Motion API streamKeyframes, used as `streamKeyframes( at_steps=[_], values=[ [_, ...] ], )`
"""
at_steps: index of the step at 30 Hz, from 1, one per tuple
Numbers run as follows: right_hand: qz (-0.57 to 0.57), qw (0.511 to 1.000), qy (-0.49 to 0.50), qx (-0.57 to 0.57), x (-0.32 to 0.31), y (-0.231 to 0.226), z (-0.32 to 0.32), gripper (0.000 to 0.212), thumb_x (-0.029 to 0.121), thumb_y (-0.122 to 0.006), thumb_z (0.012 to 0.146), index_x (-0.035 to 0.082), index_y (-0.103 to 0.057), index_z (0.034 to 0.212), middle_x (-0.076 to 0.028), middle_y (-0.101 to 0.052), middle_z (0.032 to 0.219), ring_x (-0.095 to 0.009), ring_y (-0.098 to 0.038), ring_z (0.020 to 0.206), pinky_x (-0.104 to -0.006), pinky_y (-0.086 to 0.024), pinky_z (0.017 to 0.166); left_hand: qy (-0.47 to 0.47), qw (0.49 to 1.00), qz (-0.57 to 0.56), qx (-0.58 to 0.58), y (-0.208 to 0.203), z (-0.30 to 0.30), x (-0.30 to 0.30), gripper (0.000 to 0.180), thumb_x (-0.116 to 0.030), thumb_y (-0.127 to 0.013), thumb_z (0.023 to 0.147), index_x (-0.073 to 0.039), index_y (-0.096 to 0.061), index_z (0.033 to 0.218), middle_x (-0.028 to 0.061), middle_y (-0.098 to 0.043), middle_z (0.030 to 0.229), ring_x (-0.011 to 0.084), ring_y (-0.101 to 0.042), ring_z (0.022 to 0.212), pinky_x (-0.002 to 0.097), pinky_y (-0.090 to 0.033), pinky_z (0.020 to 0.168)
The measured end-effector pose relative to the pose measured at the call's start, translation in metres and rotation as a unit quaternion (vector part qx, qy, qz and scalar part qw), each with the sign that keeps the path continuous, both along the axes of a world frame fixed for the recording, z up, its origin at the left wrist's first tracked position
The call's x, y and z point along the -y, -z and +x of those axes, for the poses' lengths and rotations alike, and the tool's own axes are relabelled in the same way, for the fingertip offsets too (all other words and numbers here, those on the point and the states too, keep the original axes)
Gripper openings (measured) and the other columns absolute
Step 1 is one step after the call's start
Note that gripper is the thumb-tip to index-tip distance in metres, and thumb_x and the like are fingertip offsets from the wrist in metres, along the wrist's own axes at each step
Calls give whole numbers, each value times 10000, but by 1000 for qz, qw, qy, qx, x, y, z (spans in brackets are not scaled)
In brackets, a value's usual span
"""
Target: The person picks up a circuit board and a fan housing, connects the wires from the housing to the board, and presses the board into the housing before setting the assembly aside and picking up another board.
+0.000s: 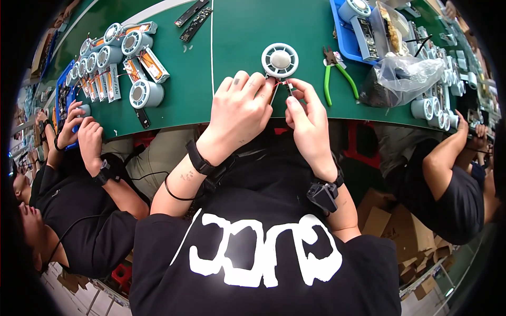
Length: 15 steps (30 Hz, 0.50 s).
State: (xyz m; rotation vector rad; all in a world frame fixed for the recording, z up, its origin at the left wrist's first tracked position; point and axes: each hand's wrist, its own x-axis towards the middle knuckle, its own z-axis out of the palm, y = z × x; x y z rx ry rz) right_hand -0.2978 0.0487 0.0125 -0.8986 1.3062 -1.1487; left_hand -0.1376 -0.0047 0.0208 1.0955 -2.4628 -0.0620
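Observation:
A light blue handheld fan (279, 60) with a round grille lies in front of me at the table's near edge. My left hand (237, 118) is closed around its handle, which is mostly hidden by the fingers. Between the thumb and fingers of my right hand (310, 121) is pinched a narrow dark circuit board (288, 89). Thin red wires and a small white connector show at its upper end, between my two hands. Green-handled cutting pliers (339, 79) lie to the right of the fan.
On the green table (237, 31), several part-assembled fans (108, 58) sit at left, and dark circuit boards (196, 23) lie at the back. At right are a blue tray (342, 39), a clear plastic bag (406, 79) and more fans (429, 108). Co-workers sit on both sides.

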Motion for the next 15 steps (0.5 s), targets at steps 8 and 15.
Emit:
streamKeyframes(
  at_steps=[8,15],
  values=[
    [-66,987,41,-140,4,0,10,246,75,-538,1029,-12,-563,1258,-30,-594,957,-69,-532,763,-231,-459,677,-57,985,105,-121,8,-11,-10,279,-111,-656,813,-45,-691,1082,76,-553,913,252,-561,880,378,-496,756],
    [-90,972,62,-208,1,-10,17,213,51,-562,1015,-24,-568,1214,-52,-628,979,-114,-589,836,-278,-507,751,-72,971,102,-204,1,-17,-17,168,-74,-679,861,-12,-689,1017,105,-631,959,281,-645,850,375,-546,734]
  ],
)
